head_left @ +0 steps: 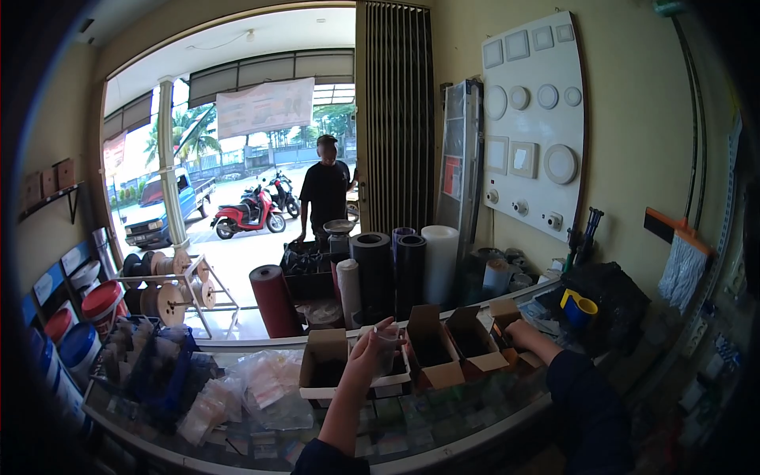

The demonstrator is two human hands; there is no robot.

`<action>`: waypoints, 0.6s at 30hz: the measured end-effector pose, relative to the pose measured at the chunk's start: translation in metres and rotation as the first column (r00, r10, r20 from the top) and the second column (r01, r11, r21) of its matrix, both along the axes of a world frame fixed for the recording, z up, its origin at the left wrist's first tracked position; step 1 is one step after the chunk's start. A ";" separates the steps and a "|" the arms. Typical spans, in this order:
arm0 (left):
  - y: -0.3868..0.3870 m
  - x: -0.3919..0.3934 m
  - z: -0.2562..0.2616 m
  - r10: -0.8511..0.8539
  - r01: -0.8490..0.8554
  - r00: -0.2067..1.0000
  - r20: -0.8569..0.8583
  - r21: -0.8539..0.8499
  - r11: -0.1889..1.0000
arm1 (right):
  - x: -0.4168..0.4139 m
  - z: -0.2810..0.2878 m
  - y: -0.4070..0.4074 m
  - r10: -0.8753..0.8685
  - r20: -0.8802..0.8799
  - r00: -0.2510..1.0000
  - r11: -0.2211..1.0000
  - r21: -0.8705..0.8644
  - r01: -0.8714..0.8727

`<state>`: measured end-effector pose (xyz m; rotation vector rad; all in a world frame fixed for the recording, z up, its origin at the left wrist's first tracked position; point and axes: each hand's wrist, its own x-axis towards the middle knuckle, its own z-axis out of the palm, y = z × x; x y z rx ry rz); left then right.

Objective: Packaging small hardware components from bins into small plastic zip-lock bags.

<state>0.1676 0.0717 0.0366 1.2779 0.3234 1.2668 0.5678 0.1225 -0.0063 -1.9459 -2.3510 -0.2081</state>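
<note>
My left hand point(369, 351) is raised over a row of opened cardboard boxes on the glass counter. Between its fingers is a small transparent plastic bag point(387, 354). Below it sits a white-edged box point(389, 389), largely covered by the hand. To its left is an open box point(325, 341) with dark contents; to its right are two more open boxes, one taller point(424, 320) and one smaller point(464, 320). My right hand point(525, 336) reaches into the rightmost box point(504, 310), its fingertips hidden, so their grip cannot be made out.
Plastic bags point(267, 380) and a blue basket point(160, 368) of packets lie leftward on the counter point(427, 457). A yellow-and-blue tape dispenser point(579, 309) is at right. Beyond stand upright rolls point(369, 273), a weighing scale point(339, 227) and a person point(325, 184) by a black crate.
</note>
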 end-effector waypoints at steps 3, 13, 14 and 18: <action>-0.001 -0.003 0.002 0.022 -0.023 0.999 -0.030 -0.002 1.000 | -0.002 -0.004 0.001 -0.019 0.004 1.000 1.000 0.016 0.019; 0.003 0.004 -0.002 -0.019 0.019 0.998 -0.053 0.004 1.000 | 0.005 0.000 -0.014 -0.097 0.009 0.995 0.995 0.001 0.097; -0.006 0.002 0.004 0.006 -0.006 0.999 -0.042 0.004 1.000 | 0.003 0.001 -0.010 -0.116 0.001 0.993 0.992 0.039 0.116; -0.011 0.012 0.008 0.007 -0.007 0.999 -0.035 -0.001 1.000 | 0.005 -0.001 -0.013 -0.156 -0.011 0.988 0.988 0.015 0.156</action>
